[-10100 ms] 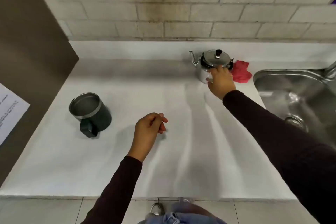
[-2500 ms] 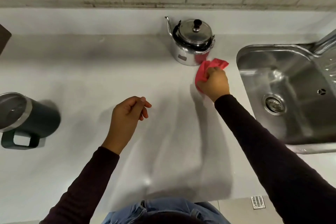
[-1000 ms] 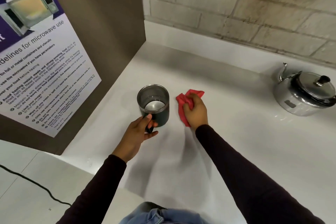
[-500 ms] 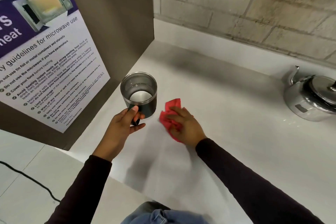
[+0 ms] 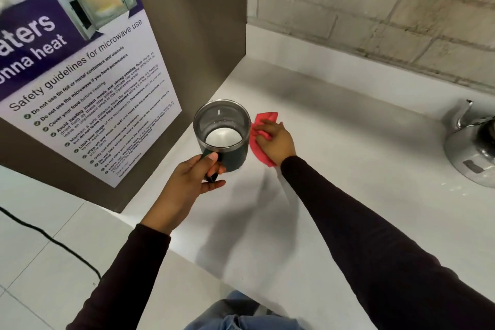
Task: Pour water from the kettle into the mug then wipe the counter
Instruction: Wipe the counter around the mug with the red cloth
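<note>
My left hand (image 5: pixel 191 178) grips the handle of the dark mug (image 5: pixel 223 136) with a steel rim and holds it lifted above the white counter (image 5: pixel 334 169). Water shows inside the mug. My right hand (image 5: pixel 276 140) lies flat on the red cloth (image 5: pixel 258 147) and presses it onto the counter just right of the mug, where the mug's body hides the cloth's left edge. The steel kettle (image 5: pixel 471 150) stands at the far right, partly cut off by the frame edge.
A brown side panel (image 5: pixel 192 21) with a microwave safety poster (image 5: pixel 80 83) rises at the counter's left end. A brick wall (image 5: pixel 388 2) runs behind the counter. A black cable (image 5: pixel 53 244) crosses the tiled floor at lower left.
My left hand has raised the mug off the counter and brought it nearer. My right hand has slid the red cloth toward the spot beside and beneath the mug.
</note>
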{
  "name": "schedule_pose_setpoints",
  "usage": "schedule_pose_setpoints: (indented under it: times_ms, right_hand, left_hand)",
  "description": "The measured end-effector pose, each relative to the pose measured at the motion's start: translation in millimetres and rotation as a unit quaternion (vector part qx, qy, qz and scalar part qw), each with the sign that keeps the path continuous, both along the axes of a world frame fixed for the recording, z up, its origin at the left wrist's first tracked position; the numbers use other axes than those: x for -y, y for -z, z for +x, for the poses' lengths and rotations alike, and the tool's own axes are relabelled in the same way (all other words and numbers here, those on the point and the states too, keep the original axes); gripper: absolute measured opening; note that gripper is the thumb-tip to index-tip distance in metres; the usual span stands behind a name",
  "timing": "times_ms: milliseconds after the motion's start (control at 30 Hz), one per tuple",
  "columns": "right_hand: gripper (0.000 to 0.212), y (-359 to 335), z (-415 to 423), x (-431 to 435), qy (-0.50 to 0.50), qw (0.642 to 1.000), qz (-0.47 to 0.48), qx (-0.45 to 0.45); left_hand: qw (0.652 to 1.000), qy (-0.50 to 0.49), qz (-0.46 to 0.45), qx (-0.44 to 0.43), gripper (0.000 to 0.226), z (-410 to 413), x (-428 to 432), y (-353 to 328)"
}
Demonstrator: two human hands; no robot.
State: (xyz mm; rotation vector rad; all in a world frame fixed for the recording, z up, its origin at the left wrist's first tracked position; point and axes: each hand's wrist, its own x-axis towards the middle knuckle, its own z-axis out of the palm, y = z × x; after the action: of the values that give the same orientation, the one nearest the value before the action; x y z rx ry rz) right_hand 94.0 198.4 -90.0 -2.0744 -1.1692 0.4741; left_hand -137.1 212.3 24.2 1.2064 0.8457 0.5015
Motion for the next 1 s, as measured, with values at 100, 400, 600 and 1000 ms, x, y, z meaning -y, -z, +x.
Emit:
schedule_pose_setpoints:
  times_ms: [100, 400, 600, 1000]
  right_hand:
    - [0.030, -5.1, -24.8, 1.4, -0.091, 0.996, -0.018, -0.006]
    - [0.026, -6.6, -77.7, 88.8, -0.265, 0.964, 0.001, 0.007]
    - [0.035, 3.5, -62.6, 165.3, -0.100, 0.994, 0.029, 0.015]
    - [0.032, 4.9, -65.1, 176.7, 0.132, 0.991, 0.034, -0.001]
  left_hand:
    - [1.000, 0.002, 0.008, 0.003, 0.055, -0.9, -2.9, 0.3]
    - [1.000, 0.023, 0.000, -0.001, 0.047, 6.7, -12.0, 18.1]
    - [0.999, 0.029, -0.024, -0.036, 0.036, 17.9, -0.7, 43.4]
    - [0.995, 0.067, -0.055, -0.042, 0.038, 22.1, 18.8, 60.5]
